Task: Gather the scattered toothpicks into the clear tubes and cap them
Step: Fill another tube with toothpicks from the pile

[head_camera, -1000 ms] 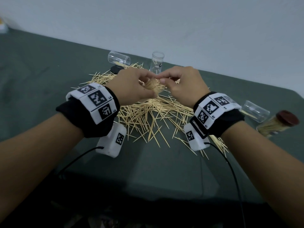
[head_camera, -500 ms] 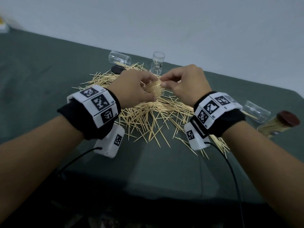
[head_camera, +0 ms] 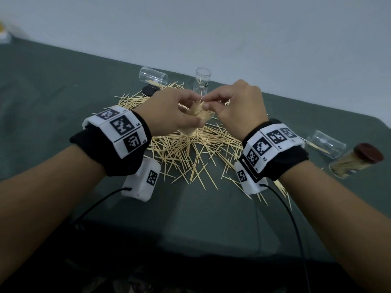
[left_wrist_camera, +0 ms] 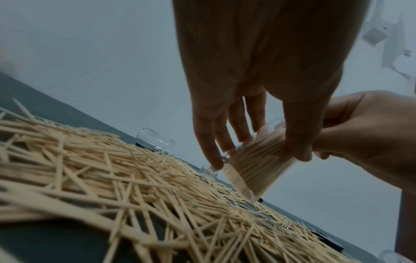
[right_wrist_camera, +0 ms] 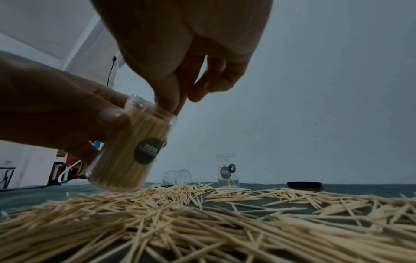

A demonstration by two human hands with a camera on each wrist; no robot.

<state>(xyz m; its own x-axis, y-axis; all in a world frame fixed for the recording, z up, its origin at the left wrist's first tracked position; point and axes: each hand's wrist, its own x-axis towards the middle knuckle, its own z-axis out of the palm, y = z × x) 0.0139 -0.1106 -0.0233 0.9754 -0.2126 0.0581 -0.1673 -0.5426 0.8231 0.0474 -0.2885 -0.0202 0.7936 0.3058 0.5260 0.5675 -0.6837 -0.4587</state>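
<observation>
A clear tube (right_wrist_camera: 128, 151), packed with toothpicks and tilted, is held above the pile by the left hand (head_camera: 169, 115), whose grip is curled round its wall. At the tube's open mouth, the right hand (head_camera: 239, 106) is seen with thumb and forefinger pinched together on toothpick ends. Loose toothpicks (head_camera: 190, 153) are spread below on the green worktop (head_camera: 63, 92). Behind them an upright tube (head_camera: 202, 81) and a lying tube (head_camera: 153, 77) are found; at the right, another lying tube (head_camera: 325, 143) and a capped tube (head_camera: 355, 160).
</observation>
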